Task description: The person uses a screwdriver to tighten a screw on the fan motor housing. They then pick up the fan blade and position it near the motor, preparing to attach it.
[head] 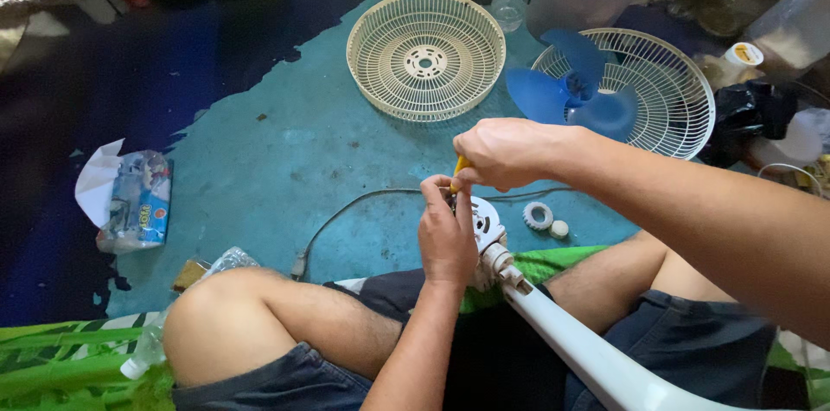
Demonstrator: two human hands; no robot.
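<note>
The right hand [506, 153] is closed around a yellow-handled screwdriver [459, 169], its tip down at the white fan motor housing [484, 225] — gripped by the left hand [446, 234] over the person's lap, near the blue blade [571, 91].

floor: teal mat [285, 160] | on it: cream fan grille [425, 55], white grille [666, 91] with blue blade [571, 91], grey cord [363, 203], tissue pack [134, 201]
</note>
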